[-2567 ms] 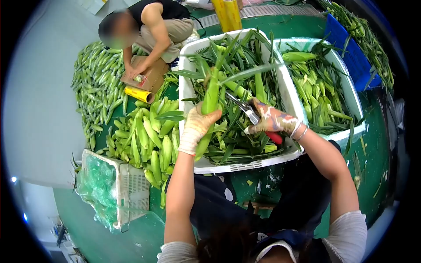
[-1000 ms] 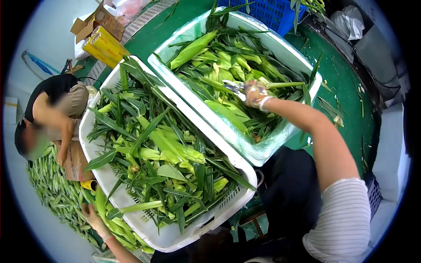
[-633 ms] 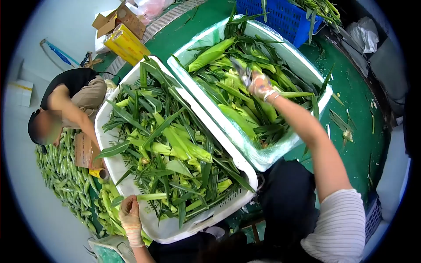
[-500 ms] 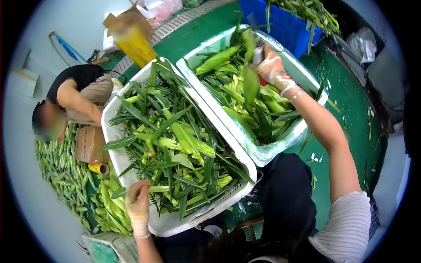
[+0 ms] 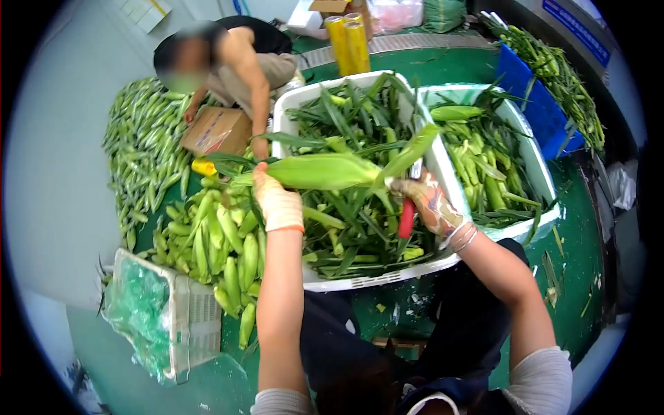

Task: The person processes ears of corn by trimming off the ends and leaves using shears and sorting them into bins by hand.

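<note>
A corn ear in its green husk (image 5: 321, 171) lies level across the front of me, over the white crate of leaves (image 5: 360, 282). My left hand (image 5: 275, 197), in a pale glove, is closed on its left end. In a patterned glove, my right hand (image 5: 430, 203) is closed round red-handled pruning shears (image 5: 407, 218) at the ear's right end, where a loose leaf (image 5: 409, 153) sticks up. The shears' blades are mostly hidden behind the hand and leaf. Leaves and stalks fill the crate below.
To the right is a lined white crate with husks (image 5: 543, 166), then a blue crate (image 5: 532, 104). On the left are piled corn ears (image 5: 221, 235), wrapped ears (image 5: 145, 138) and a crate with green plastic (image 5: 197, 318). A crouching person (image 5: 242, 62) reaches past a cardboard box (image 5: 218, 130).
The view has swung back toward the left. My right hand has come from the lined crate to the middle with the shears, and my left hand now holds a husked ear raised over the leaves.
</note>
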A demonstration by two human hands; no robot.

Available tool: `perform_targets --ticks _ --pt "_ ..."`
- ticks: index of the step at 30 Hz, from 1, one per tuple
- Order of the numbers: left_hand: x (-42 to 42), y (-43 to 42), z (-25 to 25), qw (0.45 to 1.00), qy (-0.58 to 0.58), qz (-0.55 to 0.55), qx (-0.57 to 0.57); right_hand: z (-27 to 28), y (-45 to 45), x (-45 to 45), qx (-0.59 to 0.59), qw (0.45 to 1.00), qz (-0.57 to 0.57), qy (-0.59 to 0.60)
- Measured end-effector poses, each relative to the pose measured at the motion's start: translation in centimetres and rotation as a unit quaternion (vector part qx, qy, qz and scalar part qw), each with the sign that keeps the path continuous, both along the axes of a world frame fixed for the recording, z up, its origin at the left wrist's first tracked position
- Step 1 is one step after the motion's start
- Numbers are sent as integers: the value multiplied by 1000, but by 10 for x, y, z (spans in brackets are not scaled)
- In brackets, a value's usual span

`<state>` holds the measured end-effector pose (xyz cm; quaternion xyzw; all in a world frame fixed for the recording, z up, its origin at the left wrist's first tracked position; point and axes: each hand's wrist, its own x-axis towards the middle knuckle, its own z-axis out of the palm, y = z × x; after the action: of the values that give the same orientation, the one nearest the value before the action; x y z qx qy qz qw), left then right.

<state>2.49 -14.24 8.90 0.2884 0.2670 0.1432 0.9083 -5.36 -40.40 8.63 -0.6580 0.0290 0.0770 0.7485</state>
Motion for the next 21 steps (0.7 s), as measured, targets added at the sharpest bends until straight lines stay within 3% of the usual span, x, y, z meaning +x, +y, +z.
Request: perform_targets --ticks 1,3,4,7,9,10,11,13,14,16,17,19,20,21 --pt "-1 24 -5 998 9 59 36 -3 4 -6 -61 994 64 70" --pt "-3 56 -13 986 43 129 93 -32 21 -29 -339 937 78 16" --pt "3 72 -25 986 22 135 92 -36 28 -34 -359 914 163 95" --pt "4 79 -21 988 43 131 69 -34 63 -42 -358 908 211 62" --pt "2 77 -23 987 122 96 34 -27 78 -39 -337 921 195 15" --pt "-1 75 -35 994 62 93 15 -29 85 -35 -342 924 172 -23" --pt "4 74 -47 990 98 97 5 -30 89 -28 -349 924 146 -63" --pt "-6 45 -25 962 242 72 108 -18 91 -16 -347 922 124 -119" --pt "-9 35 -30 959 225 128 116 -22 87 -11 -351 925 99 -104" --pt "-11 30 -27 967 193 127 111 -37 75 -3 -354 928 68 -90" --pt "-13 28 -26 973 161 128 105 -44 70 -4 -274 958 76 -41" --pt "-12 52 -24 967 156 83 184 -33 50 -9 -259 950 122 126" --pt "-10 61 -25 956 141 81 243 -40 37 -6 -160 951 193 183" --pt "-8 67 -33 942 128 81 299 -36 30 -9 -127 953 218 167"
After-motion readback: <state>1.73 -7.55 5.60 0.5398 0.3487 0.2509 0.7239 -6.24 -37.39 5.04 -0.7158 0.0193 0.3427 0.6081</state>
